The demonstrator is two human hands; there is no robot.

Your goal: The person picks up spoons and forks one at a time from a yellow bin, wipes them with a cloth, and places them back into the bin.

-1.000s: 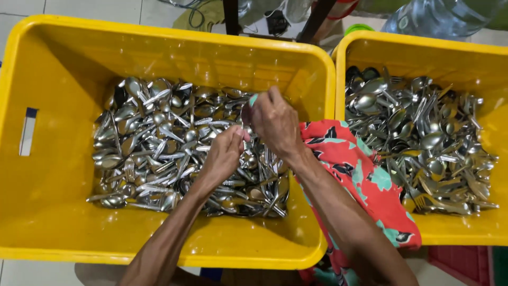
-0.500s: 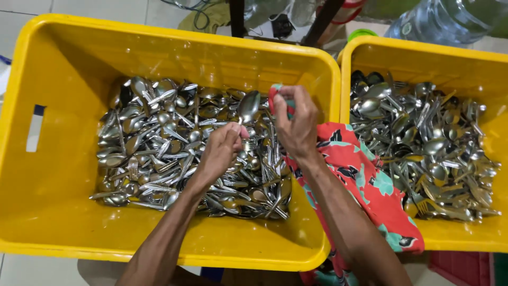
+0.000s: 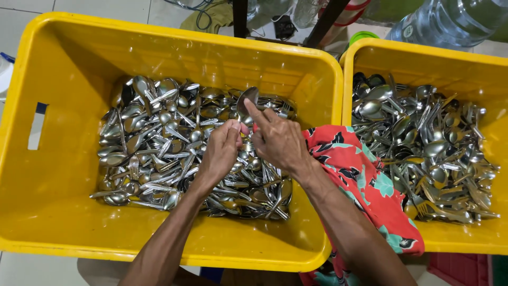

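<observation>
Both my hands are over the left yellow crate [image 3: 63, 212], which holds a heap of steel spoons and forks [image 3: 159, 143]. My left hand [image 3: 221, 153] pinches the handle of one spoon [image 3: 246, 100], whose bowl points up and away. My right hand [image 3: 278, 140] holds the same spoon from the right, its forefinger laid along the bowl. A red floral cloth [image 3: 365, 180] hangs from under my right wrist over the gap between the crates.
A second yellow crate [image 3: 476, 63] at the right is filled with more steel cutlery [image 3: 428, 143]. Beyond the crates stand dark table legs [image 3: 239, 16], a large clear water bottle [image 3: 450, 21], cables and tiled floor.
My right hand has moved left from the crate wall toward the crate's middle. The spoon now stands up between both hands.
</observation>
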